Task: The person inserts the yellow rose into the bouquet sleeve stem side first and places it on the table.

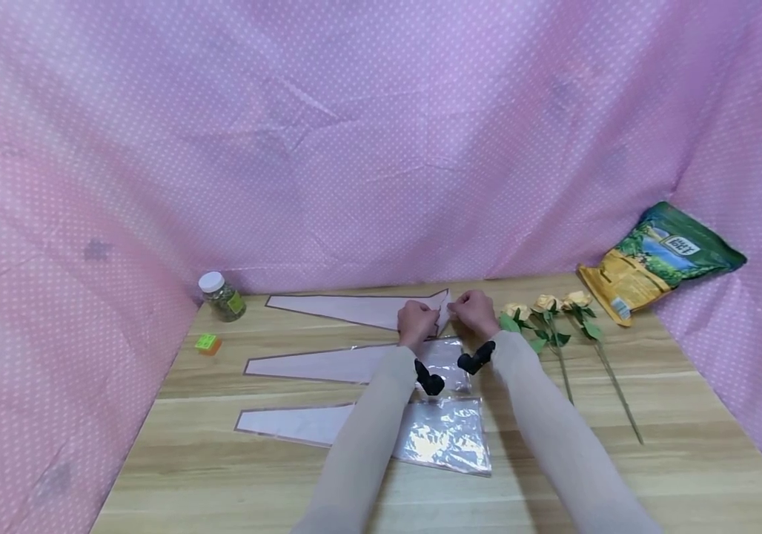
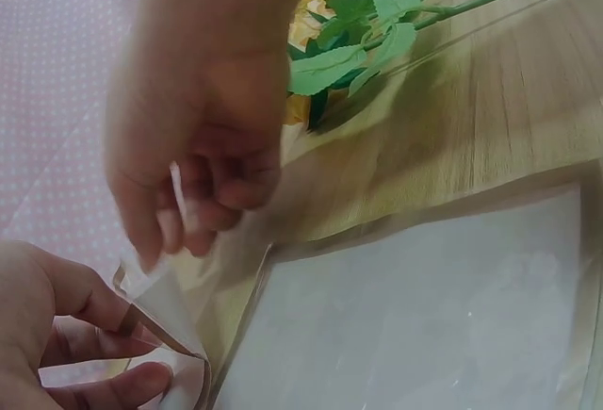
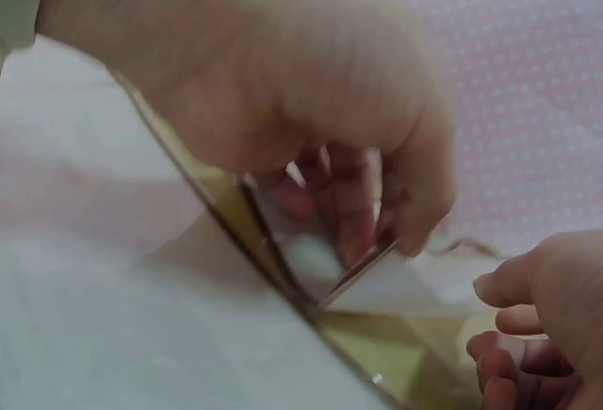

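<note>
In the head view, three long tapered flower sleeves lie one behind another, whitish with dark borders. My left hand (image 1: 416,322) is at the wide right end of the farthest sleeve (image 1: 341,306). In the left wrist view, its thumb and fingers pinch the raised, folded edge of that sleeve (image 2: 168,311). My right hand (image 1: 474,311) is just right of the same edge; in the right wrist view its thumb and fingers are apart, close to the film. Nearer me lie the middle sleeve (image 1: 321,363) and the nearest sleeve (image 1: 294,424), partly under my left forearm.
Right of my right hand lie several cream roses (image 1: 577,299) with long stems. A green and yellow bag (image 1: 661,256) leans at the back right corner. A white-lidded jar (image 1: 224,298) and a small green and orange block (image 1: 208,344) stand at the left. Pink dotted cloth (image 1: 381,148) hangs behind.
</note>
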Motion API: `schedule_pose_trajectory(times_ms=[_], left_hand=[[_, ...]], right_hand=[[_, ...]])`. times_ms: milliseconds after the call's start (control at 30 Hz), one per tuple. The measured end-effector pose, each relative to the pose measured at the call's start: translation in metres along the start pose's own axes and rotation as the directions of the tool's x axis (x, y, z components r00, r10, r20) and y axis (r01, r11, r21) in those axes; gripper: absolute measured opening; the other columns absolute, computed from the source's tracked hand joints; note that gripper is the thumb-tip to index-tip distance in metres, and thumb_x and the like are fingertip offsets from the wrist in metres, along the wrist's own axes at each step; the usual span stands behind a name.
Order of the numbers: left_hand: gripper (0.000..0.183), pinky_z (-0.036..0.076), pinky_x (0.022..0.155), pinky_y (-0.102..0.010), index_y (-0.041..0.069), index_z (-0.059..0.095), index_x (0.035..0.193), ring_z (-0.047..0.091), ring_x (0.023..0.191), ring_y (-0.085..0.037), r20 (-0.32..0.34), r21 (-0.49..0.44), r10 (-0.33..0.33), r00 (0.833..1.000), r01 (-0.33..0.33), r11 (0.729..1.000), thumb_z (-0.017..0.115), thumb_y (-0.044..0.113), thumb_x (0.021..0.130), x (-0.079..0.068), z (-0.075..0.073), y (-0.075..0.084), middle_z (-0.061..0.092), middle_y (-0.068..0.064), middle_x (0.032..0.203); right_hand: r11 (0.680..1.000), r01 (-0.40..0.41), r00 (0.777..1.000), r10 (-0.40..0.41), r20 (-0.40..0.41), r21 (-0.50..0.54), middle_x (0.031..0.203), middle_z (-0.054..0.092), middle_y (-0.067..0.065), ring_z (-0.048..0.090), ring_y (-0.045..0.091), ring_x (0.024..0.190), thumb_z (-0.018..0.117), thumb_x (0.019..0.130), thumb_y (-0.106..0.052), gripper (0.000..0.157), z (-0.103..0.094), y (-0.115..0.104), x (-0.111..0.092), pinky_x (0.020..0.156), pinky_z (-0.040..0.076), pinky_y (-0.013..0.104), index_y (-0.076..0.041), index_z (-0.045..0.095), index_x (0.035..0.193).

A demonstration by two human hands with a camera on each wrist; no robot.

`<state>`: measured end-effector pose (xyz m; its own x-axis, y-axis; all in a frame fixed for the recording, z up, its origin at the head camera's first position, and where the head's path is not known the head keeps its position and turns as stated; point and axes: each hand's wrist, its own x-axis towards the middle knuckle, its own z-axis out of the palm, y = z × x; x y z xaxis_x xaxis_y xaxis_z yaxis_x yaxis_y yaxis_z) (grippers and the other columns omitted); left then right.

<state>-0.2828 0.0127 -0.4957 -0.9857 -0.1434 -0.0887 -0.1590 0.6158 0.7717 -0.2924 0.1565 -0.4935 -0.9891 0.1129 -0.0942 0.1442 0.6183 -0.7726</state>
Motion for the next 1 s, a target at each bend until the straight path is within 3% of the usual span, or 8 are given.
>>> schedule_pose_trajectory(times_ms=[233,500,767,1000], left_hand=[[0.018,0.046,0.068,-0.027,0.009,0.078,0.079,0.067,0.085,-0.022,0.009,0.013,-0.007,1.000,0.007,1.000,0.068,0.024,0.081,0.003,0.003,-0.002,0.076,-0.006,0.084],[0.017,0.044,0.065,-0.027,0.009,0.078,0.077,0.067,0.083,-0.023,0.019,0.004,0.020,1.000,-0.020,1.000,0.068,0.022,0.082,0.001,0.001,-0.002,0.075,-0.006,0.079],[0.016,0.046,0.070,-0.028,0.010,0.079,0.079,0.066,0.084,-0.021,0.036,-0.003,0.004,0.999,-0.004,1.000,0.068,0.022,0.084,0.001,0.000,-0.002,0.075,-0.005,0.082],[0.016,0.048,0.073,-0.028,0.010,0.079,0.081,0.066,0.084,-0.020,0.048,-0.013,-0.006,0.999,0.007,1.000,0.068,0.021,0.085,0.002,0.002,-0.002,0.076,-0.004,0.083]], right_hand=[[0.982,0.068,0.998,-0.068,-0.006,0.175,0.071,0.063,0.002,0.055,0.007,0.055,0.062,0.091,-0.016,0.021,-0.027,-0.018,-0.007,0.050,0.047,0.020,0.004,0.064,0.098],[0.984,0.115,0.993,-0.113,-0.025,0.136,0.091,0.071,0.019,0.059,0.008,0.062,0.059,0.094,-0.019,0.027,-0.072,-0.030,-0.027,0.055,0.051,0.020,0.004,0.065,0.108],[0.968,0.138,0.990,-0.130,-0.052,0.208,0.083,0.066,-0.002,0.066,0.007,0.065,0.061,0.097,-0.020,0.032,-0.104,-0.029,-0.053,0.058,0.057,0.027,0.006,0.063,0.115],[0.970,0.138,0.989,-0.125,-0.077,0.199,0.093,0.069,0.008,0.065,-0.002,0.065,0.059,0.098,-0.020,0.036,-0.121,-0.017,-0.076,0.061,0.059,0.026,0.008,0.059,0.120]])
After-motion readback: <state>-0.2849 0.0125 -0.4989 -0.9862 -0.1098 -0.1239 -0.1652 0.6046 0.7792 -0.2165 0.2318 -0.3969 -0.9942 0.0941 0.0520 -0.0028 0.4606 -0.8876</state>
